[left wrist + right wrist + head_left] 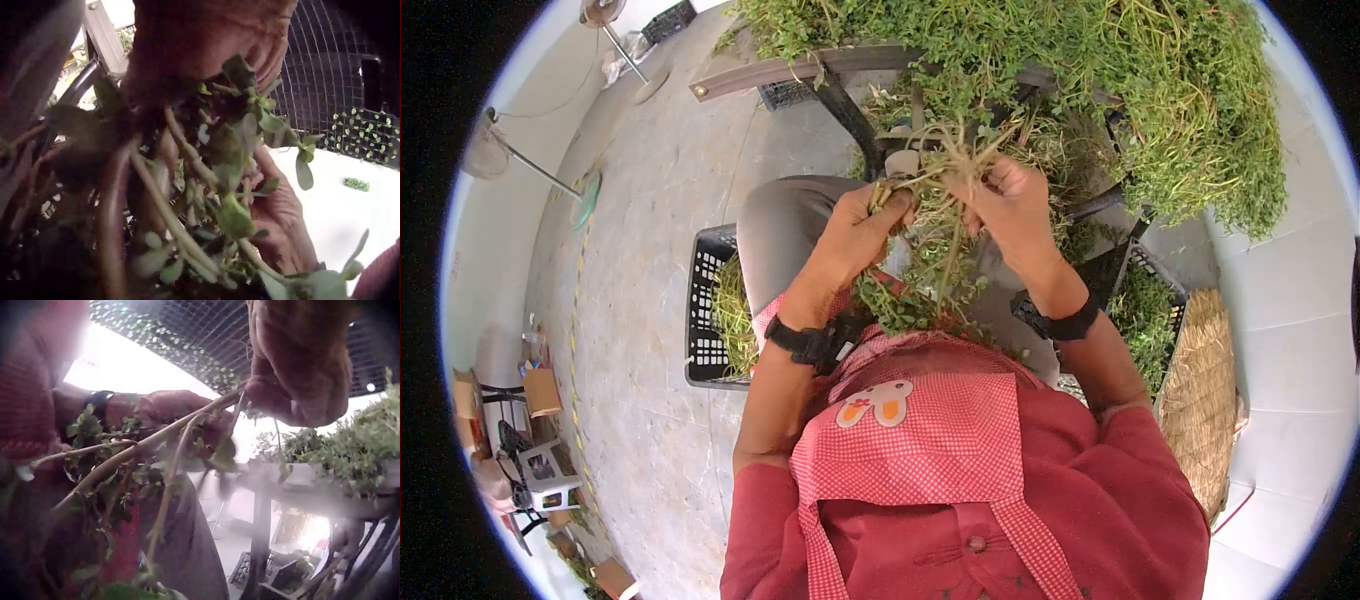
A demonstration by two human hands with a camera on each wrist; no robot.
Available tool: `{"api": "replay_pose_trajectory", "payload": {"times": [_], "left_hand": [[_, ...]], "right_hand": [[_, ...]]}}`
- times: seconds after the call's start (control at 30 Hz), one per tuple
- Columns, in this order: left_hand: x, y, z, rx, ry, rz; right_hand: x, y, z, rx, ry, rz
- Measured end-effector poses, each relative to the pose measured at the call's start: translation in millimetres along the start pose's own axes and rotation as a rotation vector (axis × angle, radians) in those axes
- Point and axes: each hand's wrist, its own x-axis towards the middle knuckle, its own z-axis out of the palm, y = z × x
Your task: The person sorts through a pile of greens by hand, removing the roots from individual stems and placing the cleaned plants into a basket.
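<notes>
Between the left grip [862, 230] and the right grip [1012, 208], over the lap, is the bunch of green stems [948, 255]. Its pale ends fan out just above the right grip's fingertips; its leafy part hangs toward the apron [930, 450]. The left grip is curled round stems near their upper ends, thumb and fingers pressed together. The right grip pinches stems just below the fanned ends, and the right wrist view confirms stem ends held at its fingertips. Leaves obscure part of the left grip's contact in the left wrist view.

Outward from the bunch, 2 black wristbands [800, 342] are noted, 1 per arm. The apron is red and checked, with 1 rabbit patch [875, 403]. Beyond both grips, a heap of greens [1000, 50] covers much of the surface [855, 60] and overhangs its edge. To the left of the knee, 1 black crate [692, 330] holds stems. On the right, another crate [1174, 296] holds greens, beside a straw mat [1203, 370].
</notes>
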Motion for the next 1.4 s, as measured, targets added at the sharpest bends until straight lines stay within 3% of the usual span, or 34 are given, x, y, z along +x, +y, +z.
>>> {"api": "replay_pose_trajectory", "payload": {"times": [0.03, 0.1, 0.13, 0.2, 0.33, 0.37, 0.4, 0.43, 0.5, 0.53, 0.57, 0.6, 0.63, 0.67, 0.83, 0.9, 1.13, 1.4], "left_hand": [[0.5, -1.5, 1.6, -0.001, -0.002, 0.005], [1.1, -4.0, 4.2, -0.008, 0.040, 0.250], [0.8, -4.1, 3.5, -0.009, 0.046, 0.252], [-1.8, 2.5, 4.9, -0.199, -0.021, 0.084], [15.5, -19.4, 4.4, -0.061, 0.054, 0.175], [18.6, -24.1, 7.7, 0.174, 0.122, 0.356], [21.7, -29.5, 9.1, 0.410, 0.192, 0.535], [26.0, -35.9, 6.2, 0.411, 0.191, 0.530], [37.1, -52.4, -5.6, 0.425, 0.314, 0.552], [44.4, -61.6, -14.3, 0.378, 0.314, 0.333], [41.8, -54.1, -13.5, 0.382, 0.307, 0.336], [28.9, -42.2, -10.2, 0.169, 0.234, 0.279], [17.9, -29.2, -7.2, -0.045, 0.169, 0.227], [12.7, -18.2, -3.5, 0.021, 0.205, 0.169], [12.4, -18.8, 12.7, 0.014, 0.159, 0.281], [15.0, -23.5, 19.3, 0.158, 0.188, 0.411], [16.8, -29.4, 25.4, -0.013, -0.009, 0.264], [11.5, -22.3, 29.0, 0.090, -0.004, 0.265]], "right_hand": [[3.6, 6.2, -5.9, -0.004, 0.002, -0.004], [8.5, 11.9, -12.2, 0.036, -0.002, 0.029], [8.1, 14.7, -14.3, 0.034, -0.013, 0.041], [6.7, 16.6, -15.0, 0.025, -0.023, 0.048], [0.9, 5.7, -10.9, -0.142, -0.037, 0.063], [-2.1, 8.5, -3.7, -0.142, -0.037, 0.063], [-6.5, 13.1, 6.8, -0.213, -0.081, -0.199], [-11.4, 16.7, 12.4, -0.280, -0.121, -0.457], [-15.7, -14.4, 13.5, -0.420, -0.117, -0.431], [-10.6, -24.8, 13.9, -0.289, -0.063, -0.335], [-10.2, -27.8, 14.0, -0.155, -0.003, -0.225], [-1.7, -25.4, 6.2, -0.112, -0.058, -0.066], [1.9, -19.1, 1.9, -0.112, -0.057, -0.061], [8.3, -12.4, -0.2, -0.044, -0.027, -0.039], [16.2, 0.9, -8.0, 0.095, 0.005, 0.050], [17.0, 1.7, -8.0, 0.095, 0.021, 0.054], [15.6, -1.3, -1.6, 0.143, 0.066, 0.085], [15.0, 11.1, -0.8, 0.131, 0.096, 0.043]]}}
